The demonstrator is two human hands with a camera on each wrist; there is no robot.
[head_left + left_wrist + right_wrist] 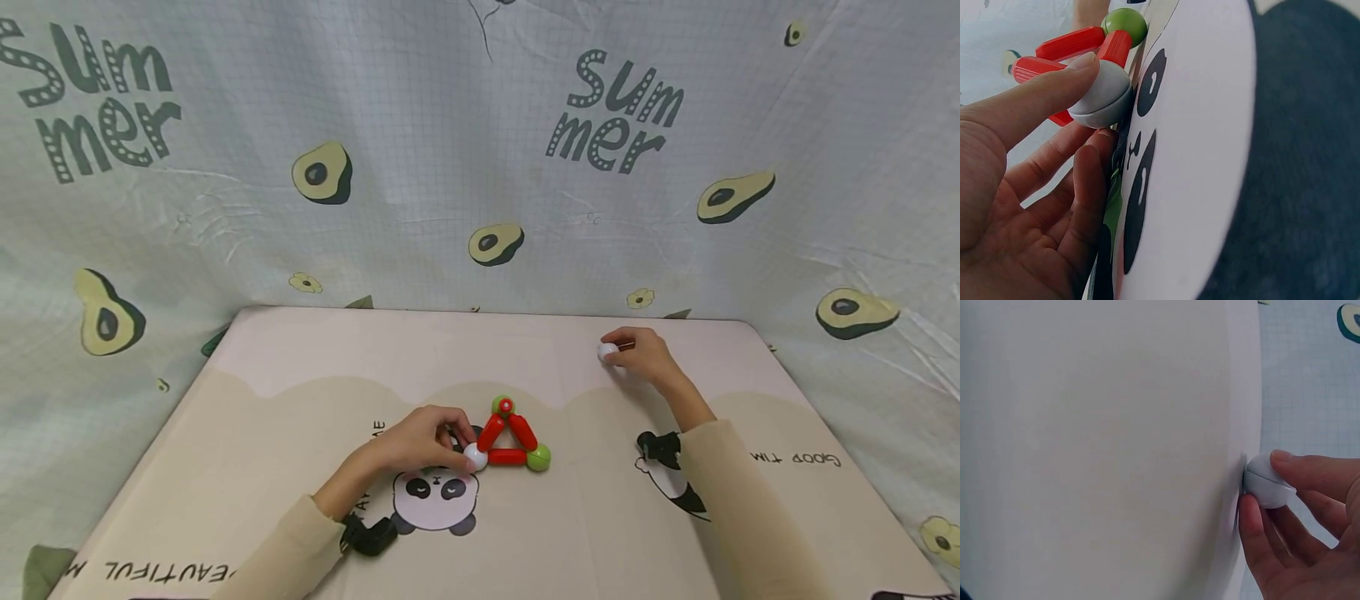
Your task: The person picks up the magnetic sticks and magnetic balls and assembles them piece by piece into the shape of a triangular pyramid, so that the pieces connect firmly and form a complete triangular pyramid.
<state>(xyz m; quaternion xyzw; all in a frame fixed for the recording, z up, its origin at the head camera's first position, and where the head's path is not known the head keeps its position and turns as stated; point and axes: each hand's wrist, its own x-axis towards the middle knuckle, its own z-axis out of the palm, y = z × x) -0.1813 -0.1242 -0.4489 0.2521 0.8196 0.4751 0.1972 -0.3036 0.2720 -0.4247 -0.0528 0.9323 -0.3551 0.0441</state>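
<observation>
Red rods (507,457) and balls form a triangle lying on the table. Its corners are a white ball (475,456) at the left, a green ball (538,457) at the right and another green ball (497,404) at the back, where a red rod's round end (506,406) faces up. My left hand (423,439) holds the left white ball between thumb and fingers; in the left wrist view the thumb presses on that ball (1102,90). Toward the table's back right, my right hand (641,354) pinches a separate white ball (1267,482) close to the surface.
The table (300,467) wears a beige and pink cover printed with a panda (435,500) and lettering. Behind it hangs a pale curtain (420,100) with avocado prints. A black strap piece (369,535) sits at the left wrist, and another black piece (660,448) at the right.
</observation>
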